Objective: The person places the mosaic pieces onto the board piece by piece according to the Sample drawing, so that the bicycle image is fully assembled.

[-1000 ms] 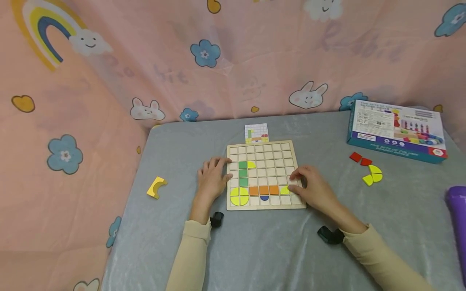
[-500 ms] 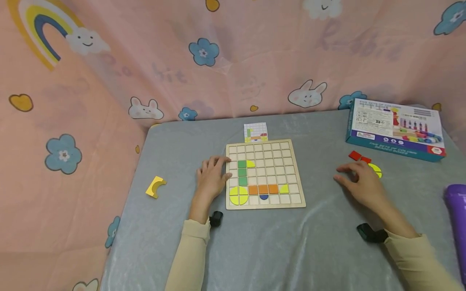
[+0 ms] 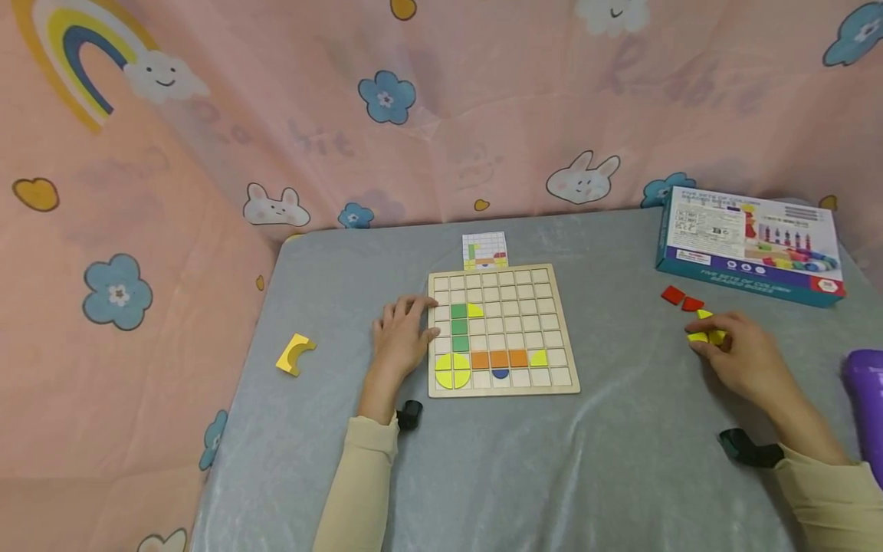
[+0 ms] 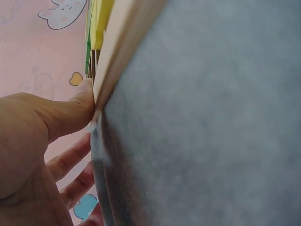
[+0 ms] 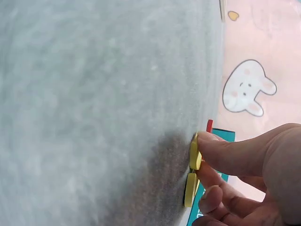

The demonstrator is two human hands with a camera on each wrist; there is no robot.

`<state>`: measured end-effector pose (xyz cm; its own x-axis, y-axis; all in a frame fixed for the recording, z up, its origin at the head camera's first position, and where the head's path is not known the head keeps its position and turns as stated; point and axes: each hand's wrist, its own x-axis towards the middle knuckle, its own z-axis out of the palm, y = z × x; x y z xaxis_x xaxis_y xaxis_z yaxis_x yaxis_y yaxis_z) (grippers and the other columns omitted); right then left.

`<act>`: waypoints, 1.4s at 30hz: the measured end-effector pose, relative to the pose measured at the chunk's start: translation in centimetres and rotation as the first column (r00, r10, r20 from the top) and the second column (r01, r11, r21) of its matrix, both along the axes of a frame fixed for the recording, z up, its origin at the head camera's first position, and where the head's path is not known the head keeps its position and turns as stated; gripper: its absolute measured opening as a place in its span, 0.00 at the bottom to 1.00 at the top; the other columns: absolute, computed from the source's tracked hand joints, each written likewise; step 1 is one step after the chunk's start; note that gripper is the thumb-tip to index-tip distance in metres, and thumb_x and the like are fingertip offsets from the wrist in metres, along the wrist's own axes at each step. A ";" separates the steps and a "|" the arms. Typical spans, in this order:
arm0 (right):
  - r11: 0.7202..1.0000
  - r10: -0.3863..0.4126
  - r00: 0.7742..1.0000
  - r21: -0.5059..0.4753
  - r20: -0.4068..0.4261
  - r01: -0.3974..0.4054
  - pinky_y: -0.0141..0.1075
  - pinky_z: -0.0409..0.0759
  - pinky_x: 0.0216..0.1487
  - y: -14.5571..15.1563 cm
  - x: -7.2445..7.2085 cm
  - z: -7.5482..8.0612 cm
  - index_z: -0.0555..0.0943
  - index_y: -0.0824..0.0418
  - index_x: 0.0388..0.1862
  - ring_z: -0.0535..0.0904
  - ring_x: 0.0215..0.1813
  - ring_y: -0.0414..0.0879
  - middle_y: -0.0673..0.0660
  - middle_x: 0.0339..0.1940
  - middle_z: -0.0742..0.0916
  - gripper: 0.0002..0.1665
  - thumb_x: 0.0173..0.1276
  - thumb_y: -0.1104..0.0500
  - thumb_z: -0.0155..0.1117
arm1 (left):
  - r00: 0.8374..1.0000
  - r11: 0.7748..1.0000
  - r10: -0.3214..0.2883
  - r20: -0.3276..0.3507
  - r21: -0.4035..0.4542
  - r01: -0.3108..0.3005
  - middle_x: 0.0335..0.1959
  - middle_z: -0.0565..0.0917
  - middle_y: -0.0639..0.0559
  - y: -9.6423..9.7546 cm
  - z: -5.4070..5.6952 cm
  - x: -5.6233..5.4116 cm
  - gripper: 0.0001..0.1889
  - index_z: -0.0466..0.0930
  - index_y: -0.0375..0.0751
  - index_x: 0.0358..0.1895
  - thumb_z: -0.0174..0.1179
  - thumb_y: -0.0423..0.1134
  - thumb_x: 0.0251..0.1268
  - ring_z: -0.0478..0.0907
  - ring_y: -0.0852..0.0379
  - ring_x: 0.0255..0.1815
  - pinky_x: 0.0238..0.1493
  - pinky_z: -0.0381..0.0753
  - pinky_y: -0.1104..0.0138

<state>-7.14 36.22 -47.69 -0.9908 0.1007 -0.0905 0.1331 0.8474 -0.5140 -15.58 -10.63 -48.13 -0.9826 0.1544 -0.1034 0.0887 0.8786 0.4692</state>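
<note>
A wooden grid board (image 3: 522, 307) lies on the table, with green, orange and yellow tiles and a blue half-round one set in it. My left hand (image 3: 403, 337) rests at its left edge, thumb (image 4: 75, 110) touching the rim and the other fingers loosely extended. Off to the right, my right hand (image 3: 745, 360) pinches a yellow quarter-circle tile (image 5: 195, 153) between thumb and finger. Another yellow tile (image 5: 190, 189) is right beside it, partly covered by the fingers in the head view. Two red tiles (image 3: 673, 294) lie just beyond.
A small printed pattern card (image 3: 485, 251) lies behind the board. At the back right is a boxed toy set (image 3: 752, 245). A yellow arch block (image 3: 295, 355) lies to the left, and a purple object (image 3: 865, 406) is at the right edge.
My right hand has left the yellow tile at the board's lower right and moved right to the loose yellow tiles, where it pinches one. My left hand has stayed at the board's edge.
</note>
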 end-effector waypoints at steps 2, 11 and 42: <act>1.000 -0.009 1.000 0.007 -0.004 0.009 0.43 0.67 0.39 0.0 0.0 0.0 0.83 0.74 0.55 0.71 0.43 0.62 0.75 0.49 0.78 0.15 0.73 0.67 0.69 | 1.000 1.000 0.000 -0.001 0.002 0.000 0.76 0.71 0.48 0.0 0.0 0.0 0.23 0.75 0.58 0.71 0.64 0.46 0.78 0.64 0.41 0.73 0.66 0.62 0.44; 1.000 -0.008 1.000 0.013 -0.030 0.008 0.35 0.67 0.36 -0.6 -0.2 0.0 0.83 0.71 0.53 0.74 0.41 0.56 0.65 0.38 0.83 0.17 0.70 0.64 0.75 | 1.000 1.000 -0.004 0.007 0.001 0.004 0.76 0.70 0.48 -0.1 0.0 0.0 0.23 0.75 0.58 0.72 0.64 0.46 0.77 0.63 0.40 0.74 0.66 0.61 0.43; 0.946 0.293 0.949 -0.112 -0.113 -0.305 0.38 0.72 0.41 -14.1 -2.1 0.9 0.93 0.61 0.47 0.75 0.39 0.49 0.57 0.40 0.90 0.11 0.65 0.65 0.79 | 1.000 1.000 -0.001 -0.005 -0.005 0.001 0.76 0.70 0.48 0.0 0.0 0.0 0.23 0.75 0.58 0.72 0.64 0.47 0.78 0.63 0.40 0.74 0.67 0.61 0.43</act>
